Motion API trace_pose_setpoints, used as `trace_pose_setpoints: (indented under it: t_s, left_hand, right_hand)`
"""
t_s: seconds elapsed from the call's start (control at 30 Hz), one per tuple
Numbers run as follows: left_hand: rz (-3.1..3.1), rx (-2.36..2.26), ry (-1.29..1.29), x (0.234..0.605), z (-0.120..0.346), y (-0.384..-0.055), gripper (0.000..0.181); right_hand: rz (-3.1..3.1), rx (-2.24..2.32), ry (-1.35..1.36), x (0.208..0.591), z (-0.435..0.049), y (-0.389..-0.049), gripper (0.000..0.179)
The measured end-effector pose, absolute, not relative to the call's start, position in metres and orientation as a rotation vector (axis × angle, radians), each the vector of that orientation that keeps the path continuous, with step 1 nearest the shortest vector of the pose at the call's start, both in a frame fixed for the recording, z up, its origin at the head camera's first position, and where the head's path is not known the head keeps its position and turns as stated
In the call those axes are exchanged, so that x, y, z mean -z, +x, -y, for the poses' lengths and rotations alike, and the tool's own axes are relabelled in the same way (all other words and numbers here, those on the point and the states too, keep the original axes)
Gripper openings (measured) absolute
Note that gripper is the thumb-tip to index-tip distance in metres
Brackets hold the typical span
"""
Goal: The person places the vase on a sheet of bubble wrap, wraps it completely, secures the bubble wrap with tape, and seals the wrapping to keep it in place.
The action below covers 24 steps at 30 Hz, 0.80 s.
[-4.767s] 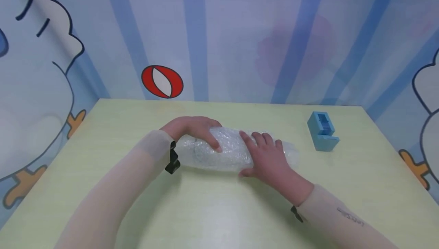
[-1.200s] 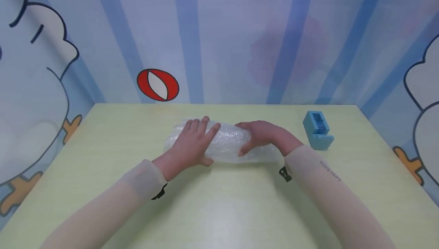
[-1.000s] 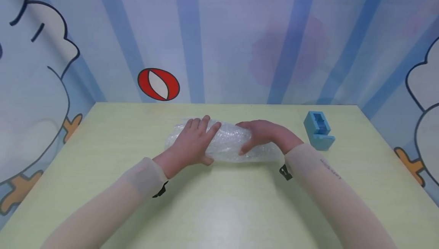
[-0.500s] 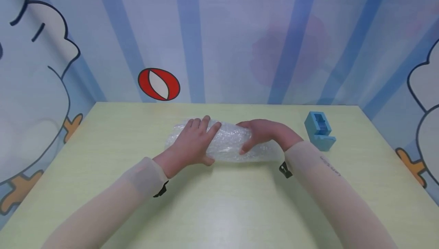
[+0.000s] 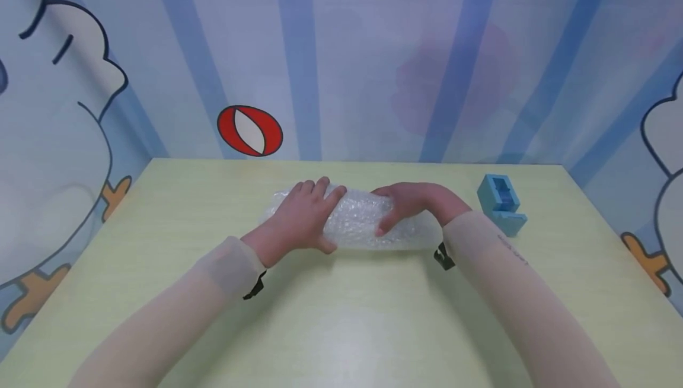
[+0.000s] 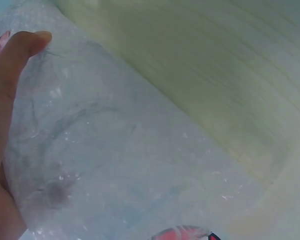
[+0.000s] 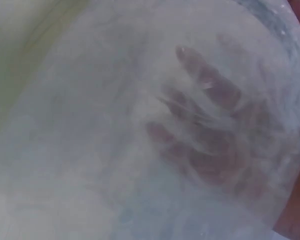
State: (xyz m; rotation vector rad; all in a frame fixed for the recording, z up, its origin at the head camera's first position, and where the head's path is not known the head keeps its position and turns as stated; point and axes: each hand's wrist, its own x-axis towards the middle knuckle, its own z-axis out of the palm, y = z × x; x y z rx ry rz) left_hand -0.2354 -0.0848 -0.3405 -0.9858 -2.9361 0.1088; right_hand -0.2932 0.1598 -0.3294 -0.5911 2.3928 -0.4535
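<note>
A roll of clear bubble wrap (image 5: pixel 354 222) lies crosswise in the middle of the table in the head view. My left hand (image 5: pixel 299 216) grips its left part from above, fingers over the far side and thumb along the near edge. On the right part, my right hand (image 5: pixel 408 204) holds it with the wrist bent, thumb on the top face and fingers behind. The left wrist view shows the left hand (image 6: pixel 2 120) against the cloudy wrap (image 6: pixel 115 150). Fingers (image 7: pixel 215 90) show dimly through the wrap (image 7: pixel 80 135) in the right wrist view.
A light blue tape dispenser (image 5: pixel 501 204) stands at the back right of the pale yellow-green table (image 5: pixel 347 328). Behind it rises a blue striped backdrop (image 5: pixel 363 50) with a red and white ball print. Cartoon-printed side walls flank the table.
Since the oldest frame, the wrap has shifted slightly left and away; my left hand has flattened over it, and my right wrist has arched. Within the last second, little has moved.
</note>
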Motion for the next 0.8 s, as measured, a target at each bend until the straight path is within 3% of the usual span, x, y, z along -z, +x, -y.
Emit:
trace_pose_setpoints:
  t_s: [0.8]
  left_hand:
    - [3.033, -0.008, -0.989, 0.334, 0.082, -0.255, 0.1]
  right_hand:
    - [-2.232, 0.456, -0.643, 0.325, -0.164, -0.314, 0.072]
